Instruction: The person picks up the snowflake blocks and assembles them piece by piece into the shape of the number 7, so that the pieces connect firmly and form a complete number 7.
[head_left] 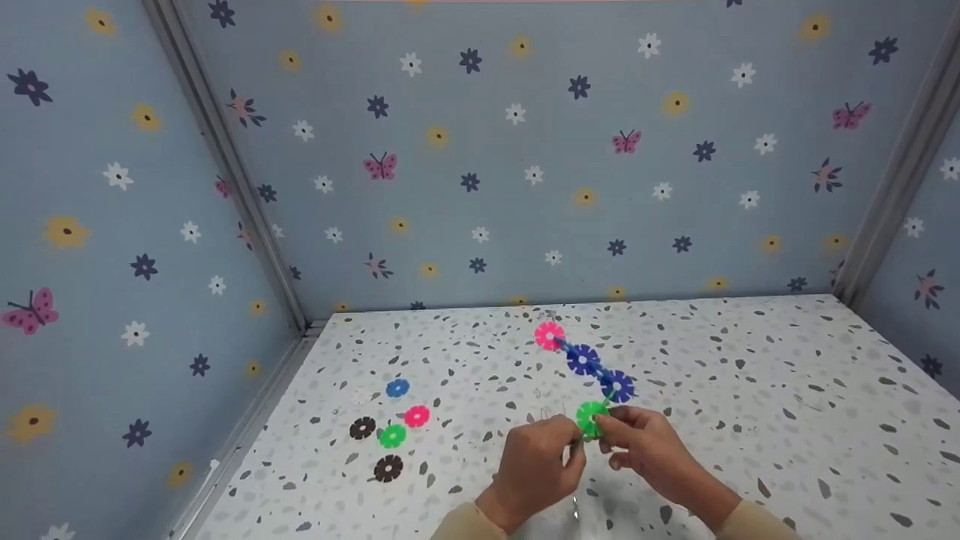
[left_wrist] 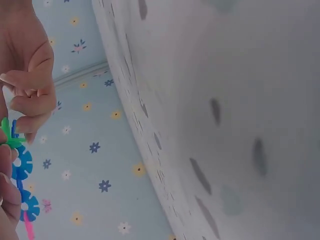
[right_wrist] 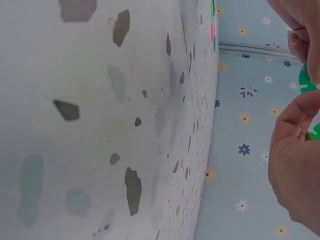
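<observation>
A chain of slotted flower-shaped plastic discs runs from a pink disc (head_left: pixel 550 336) through dark blue discs (head_left: pixel 583 360) to a green disc (head_left: pixel 591 420) at its near end. Some linking discs stand edge-on. My right hand (head_left: pixel 660 454) pinches the green disc from the right, thumb on its face. At that disc's left edge, my left hand (head_left: pixel 534 465) pinches with thumb and bent fingers. Blue discs (left_wrist: pixel 29 206) hang beyond the fingers in the left wrist view. In the right wrist view, green pieces (right_wrist: pixel 305 80) show between the hands, partly hidden by fingers.
Loose discs lie on the speckled white table (head_left: pixel 750 375) to the left: a blue disc (head_left: pixel 397 388), a pink disc (head_left: pixel 417 416), a green disc (head_left: pixel 392 436) and two dark brown discs (head_left: pixel 388 468). Flower-patterned panels (head_left: pixel 525 150) enclose the back and sides.
</observation>
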